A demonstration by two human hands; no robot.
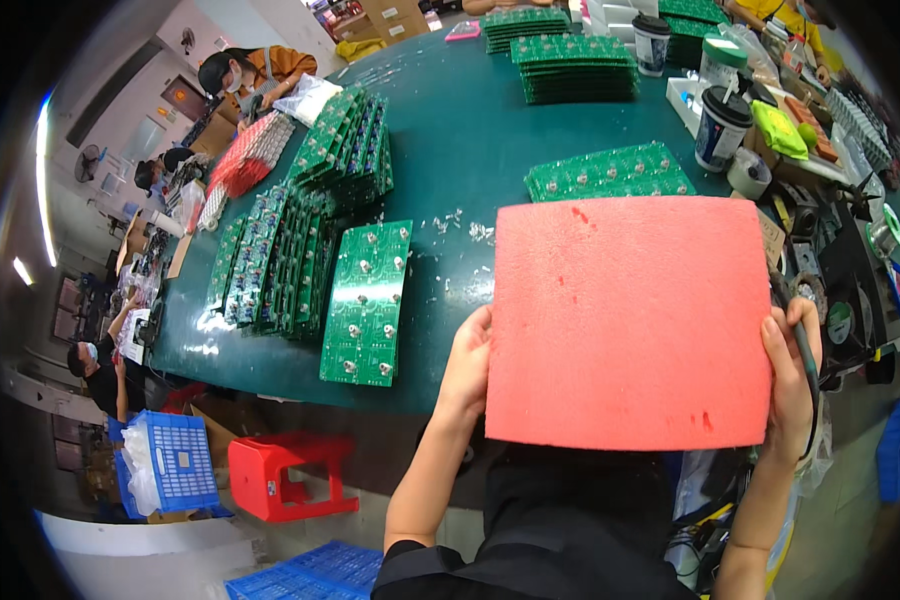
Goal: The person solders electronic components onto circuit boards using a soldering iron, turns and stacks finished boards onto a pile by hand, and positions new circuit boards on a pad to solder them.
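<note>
A square red foam sheet (630,322) is held up level in front of me, over the near edge of the table. My left hand (467,362) grips its left side, the fingers partly hidden behind it. On the opposite side my right hand (792,375) clasps the sheet, thumb toward the front. A dark, thin, cable-like thing (808,352) runs along the right hand; whether that hand also holds it I cannot tell. Just beyond the sheet lies a stack of green circuit boards (610,172), partly covered by it. Left of my left hand are more green circuit boards (367,300).
Tall stacks of boards (280,260) stand left on the green table (450,130). White scraps (450,222) lie mid-table. Lidded cups (722,128), tape (748,175) and tools crowd the right. A red stool (285,475) and blue crate (175,460) stand on the floor. Co-workers sit beyond.
</note>
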